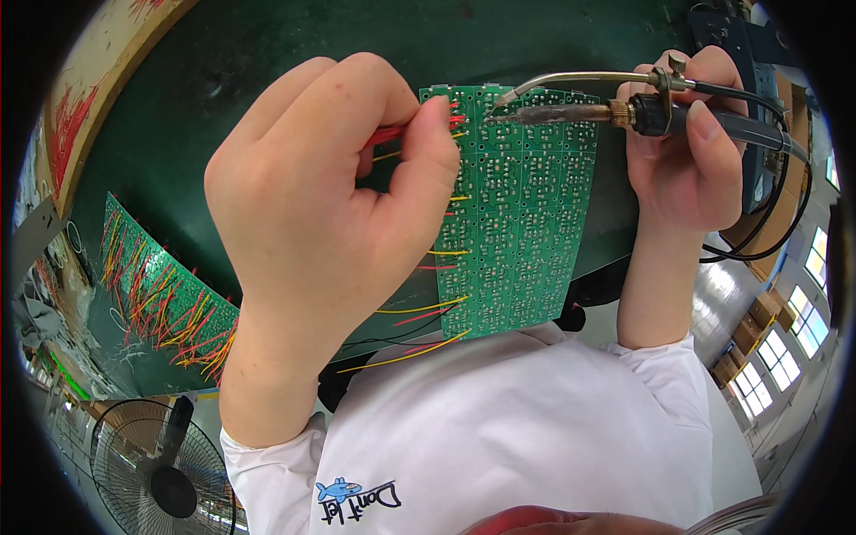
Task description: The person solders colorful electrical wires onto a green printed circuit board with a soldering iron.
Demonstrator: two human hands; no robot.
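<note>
By the top-left corner of the circuit board (526, 232): left hand (330, 169), thumb and forefinger pinched together on some red wires (385, 135).
Right of the board: right hand (682, 178), fingers closed around the dark grip of a soldering iron (571, 113). Tip points in over the board's top; can't tell if it's touching.
Circuit board: sits between the hands over the dark green table (294, 36), its bottom end right by the white shirt (535, 401). Looks light and stiff, probably a bit brittle, so I'd grab it by the edges.
Red wires: thin and bendy by the look of them, maybe slippery. Pinch near the board end and don't yank, joints could tear.
Soldering iron: grip only imo, the metal front is likely hot.
Yellow wires (383, 363): poke out past the board's left edge, easy to snag I reckon.
</note>
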